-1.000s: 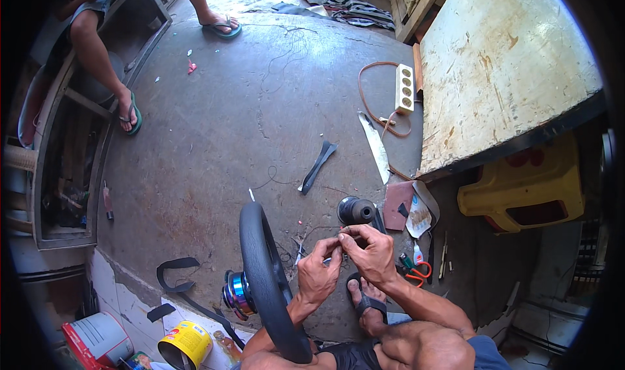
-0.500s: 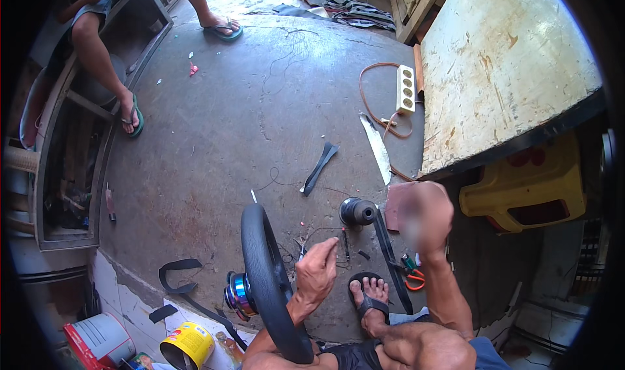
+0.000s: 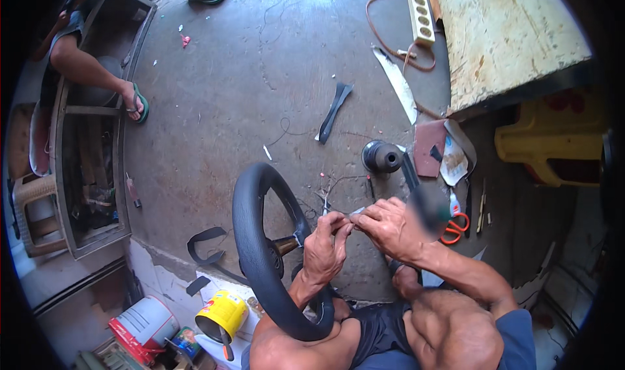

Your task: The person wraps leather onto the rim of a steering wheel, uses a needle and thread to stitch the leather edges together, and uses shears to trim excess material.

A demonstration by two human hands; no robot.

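My left hand (image 3: 327,247) is pinched closed, its fingertips meeting those of my right hand (image 3: 394,228). Whatever lies between the fingers is too small to make out; a pale sliver shows just above the right fingertips. A black steering wheel (image 3: 246,230) stands tilted against my lap, around my left forearm. Beyond the hands, a dark cylindrical part (image 3: 383,157) with a round top rests on the floor. Orange-handled scissors (image 3: 456,228) lie beside my right forearm. A blurred patch covers the floor strip's near end by my right hand.
A power strip (image 3: 422,19) with a brown cord lies far right, near a worn pale board (image 3: 514,38). Dark material scraps (image 3: 334,113) are scattered about. Yellow tin (image 3: 222,313) and red-white bucket (image 3: 144,324) stand lower left. Another person's sandalled foot (image 3: 137,103) is at the left.
My right hand has come left from the reddish block to meet my left hand, whose fingers now pinch. The view has shifted, and the wheel shows more of its opening.
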